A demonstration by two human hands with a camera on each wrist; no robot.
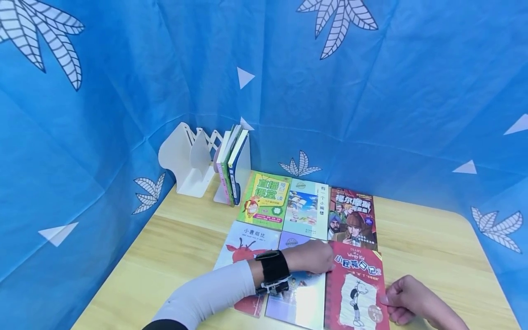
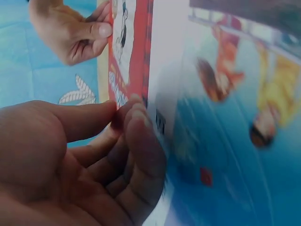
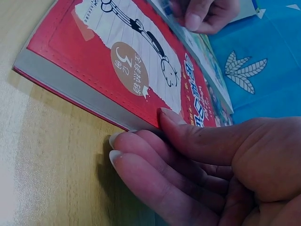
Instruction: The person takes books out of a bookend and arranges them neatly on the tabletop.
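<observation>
A red paperback, Diary of a Wimpy Kid, lies face up at the front right of the book rows, between the two hands. My left hand pinches its left edge near the top, thumb and fingertips meeting at the red cover in the left wrist view. Beneath that wrist, a purple-edged book and a white book with a red deer are partly covered. On the opposite edge, my right hand holds the red book, thumb on the cover and curled fingers at the pages' side.
Behind lie a green book, a pale blue book and a dark red detective book. A white expanding bookend rack stands at the back left, with several upright books. Blue curtain borders the wooden table.
</observation>
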